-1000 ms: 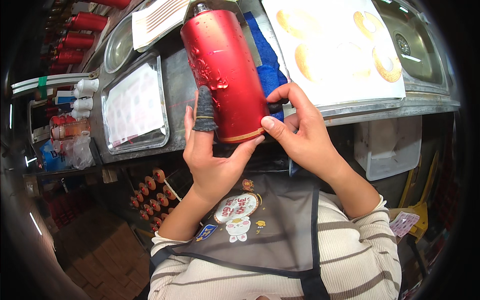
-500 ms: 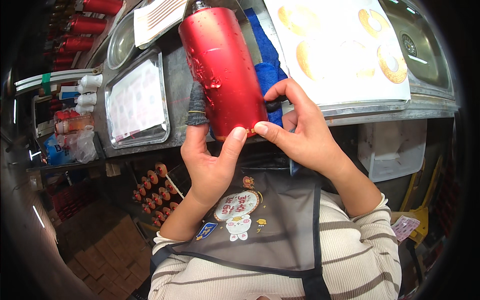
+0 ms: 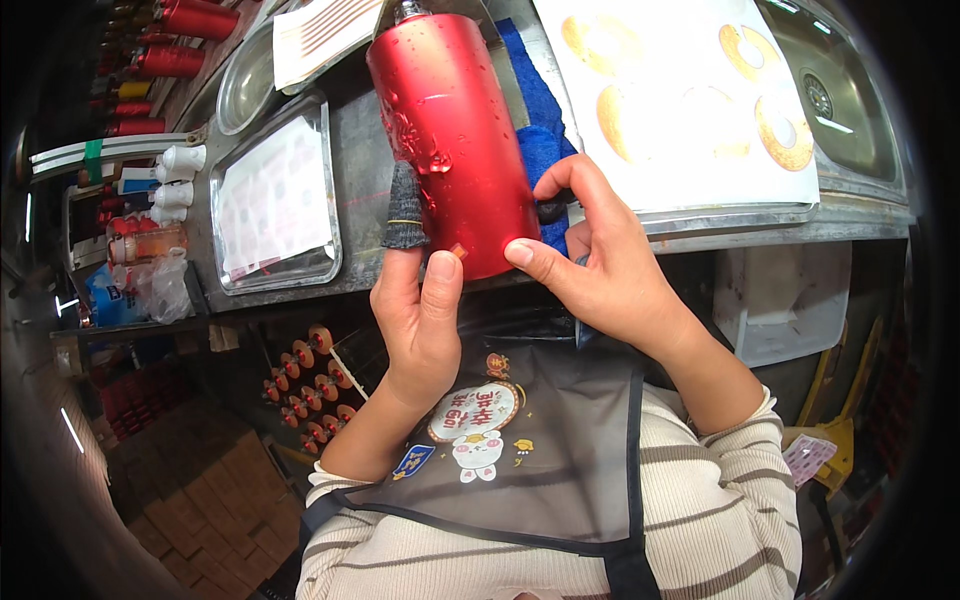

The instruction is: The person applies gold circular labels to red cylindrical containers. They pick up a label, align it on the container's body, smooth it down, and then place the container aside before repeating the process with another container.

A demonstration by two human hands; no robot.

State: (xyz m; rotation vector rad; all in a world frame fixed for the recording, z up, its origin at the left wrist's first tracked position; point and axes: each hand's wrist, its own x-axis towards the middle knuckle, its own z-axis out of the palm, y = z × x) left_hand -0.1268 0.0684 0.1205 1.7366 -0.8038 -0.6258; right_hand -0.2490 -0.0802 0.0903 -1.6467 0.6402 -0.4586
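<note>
A red metallic bottle (image 3: 460, 150) lies tilted before me, its silver neck pointing away and its base toward me. Water drops dot its surface, and a raised relief runs down its left side. My right hand (image 3: 610, 260) grips the base end, thumb on the front and fingers at the right side. At the base's left edge is my left hand (image 3: 420, 320), its thumb closed toward the fingers with a small orange-gold strip (image 3: 458, 251) at the thumb tip. A dark grey cloth sleeve (image 3: 404, 215) covers one left finger, which lies along the bottle. Something dark sits under my right fingers.
A blue towel (image 3: 540, 150) lies right of the bottle. Beyond it is a white sheet (image 3: 690, 180) with gold ring-shaped decals, beside a metal sink (image 3: 850, 120). Leftward are a metal tray (image 3: 325, 200) holding a printed sheet, a steel bowl (image 3: 235, 110) and white bottles (image 3: 180, 165).
My left thumb has drawn back to the left from the bottle's base, and the gold strip that lay between my thumbs is now at its tip. The bottle has shifted slightly right.
</note>
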